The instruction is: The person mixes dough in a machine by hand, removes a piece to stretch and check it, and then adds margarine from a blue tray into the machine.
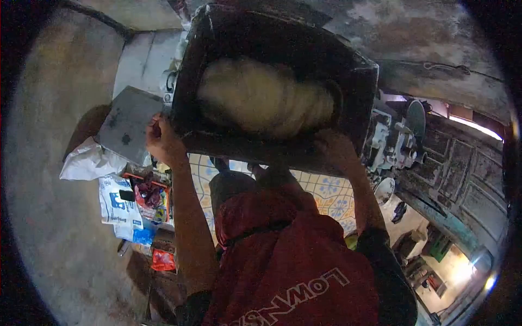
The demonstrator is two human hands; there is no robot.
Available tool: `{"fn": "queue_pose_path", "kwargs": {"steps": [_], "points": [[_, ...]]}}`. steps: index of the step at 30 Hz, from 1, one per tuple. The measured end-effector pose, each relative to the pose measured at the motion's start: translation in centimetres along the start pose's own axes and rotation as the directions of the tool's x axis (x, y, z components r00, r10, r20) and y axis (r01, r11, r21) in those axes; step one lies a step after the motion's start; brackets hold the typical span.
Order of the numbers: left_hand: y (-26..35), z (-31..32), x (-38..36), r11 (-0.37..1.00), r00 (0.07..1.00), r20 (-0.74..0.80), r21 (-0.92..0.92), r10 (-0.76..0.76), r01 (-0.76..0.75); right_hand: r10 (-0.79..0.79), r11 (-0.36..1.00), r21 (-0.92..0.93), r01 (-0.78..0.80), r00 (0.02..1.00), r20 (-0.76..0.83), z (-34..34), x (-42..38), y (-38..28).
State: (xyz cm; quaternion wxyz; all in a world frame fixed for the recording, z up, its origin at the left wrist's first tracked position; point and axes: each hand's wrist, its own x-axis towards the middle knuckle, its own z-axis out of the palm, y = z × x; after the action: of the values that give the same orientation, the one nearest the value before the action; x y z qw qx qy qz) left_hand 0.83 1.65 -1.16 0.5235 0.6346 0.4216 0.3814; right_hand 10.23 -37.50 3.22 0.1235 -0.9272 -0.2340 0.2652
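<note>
Hands grip dark box (272, 92) at lower rim: left hand (162, 140) clamped on near left corner, right hand (336, 151) clamped under right end. Box tilted, open side toward camera; pale blurred lump (263, 98) inside. Grey board (126, 124) touching left corner. Bags (117, 204) on floor below left arm. Machine (394, 138) just beside right edge.

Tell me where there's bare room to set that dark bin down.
Bare floor lies left of the white sacks. The tiled strip under the bin is partly open. It is crowded by the packets and the machine. Both hands, left and right, grip the bin.
</note>
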Motion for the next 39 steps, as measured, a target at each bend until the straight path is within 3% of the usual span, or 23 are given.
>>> {"fn": "queue_pose_path", "kwargs": {"steps": [4,7,8,10,13,16,20,23,26,28,32,35,37,39], "points": [[1.3,0.3,-0.4,0.997,0.997,-0.001,-0.027,-0.071,0.071,-0.012,1.0,-0.015,0.013,0.998,0.054,-1.1,0.6,-1.0],[0.3,0.4,-0.2,0.947,0.999,0.034,-0.322,-0.005,0.016,-0.071,0.997,-0.027,0.071,0.997,0.014,-1.4,0.5,-1.4],[0.2,0.2,-0.1,0.961,0.999,0.034,-0.274,-0.02,0.029,-0.102,0.995,-0.024,0.102,0.995,-0.013,-1.4,0.4,-1.5],[0.8,0.1,-0.1,0.983,0.998,0.033,-0.178,-0.05,0.055,-0.016,1.0,-0.022,0.018,0.998,0.055,-1.1,1.0,-1.0],[0.6,0.3,-0.2,0.967,0.998,0.04,-0.249,-0.047,0.055,0.0,1.0,-0.016,0.0,0.999,0.048,-0.7,1.1,-0.7],[0.4,0.0,-0.1,0.998,0.998,0.019,-0.004,-0.064,0.064,-0.038,0.998,-0.042,0.038,0.999,0.001,-0.1,0.9,0.1],[0.2,0.2,-0.2,0.995,1.0,0.016,-0.094,-0.022,0.023,0.044,0.999,-0.014,-0.043,0.991,0.128,-0.7,1.9,-1.1],[0.6,0.2,-0.1,0.996,0.998,0.009,-0.054,-0.067,0.067,-0.169,0.981,-0.09,0.174,0.984,0.06,0.5,2.4,-0.2],[1.0,0.5,-0.3,0.994,0.996,0.01,-0.058,-0.09,0.09,-0.238,0.937,-0.252,0.24,0.97,0.038,1.2,3.4,-0.4],[1.0,0.3,-0.2,1.0,1.0,0.02,-0.002,-0.013,0.013,-0.171,0.965,-0.192,0.178,0.984,0.052,-1.0,3.7,-3.3],[1.4,0.8,-0.4,0.977,0.999,0.005,-0.21,-0.047,0.047,-0.221,0.968,0.111,0.224,0.975,-0.038,0.3,4.7,-0.7],[1.3,0.6,-0.2,0.977,0.994,0.012,-0.182,-0.107,0.108,-0.212,0.976,-0.051,0.21,0.977,-0.031,-0.5,5.3,-1.1],[1.7,0.8,-0.2,0.98,0.987,-0.022,-0.126,-0.159,0.155,-0.206,0.979,-0.009,0.206,0.977,-0.058,-1.9,5.2,-1.9],[0.6,0.7,0.1,0.98,0.997,-0.016,-0.187,-0.069,0.065,-0.176,0.984,-0.019,0.175,0.981,-0.08,-2.2,4.9,-1.6]]}}
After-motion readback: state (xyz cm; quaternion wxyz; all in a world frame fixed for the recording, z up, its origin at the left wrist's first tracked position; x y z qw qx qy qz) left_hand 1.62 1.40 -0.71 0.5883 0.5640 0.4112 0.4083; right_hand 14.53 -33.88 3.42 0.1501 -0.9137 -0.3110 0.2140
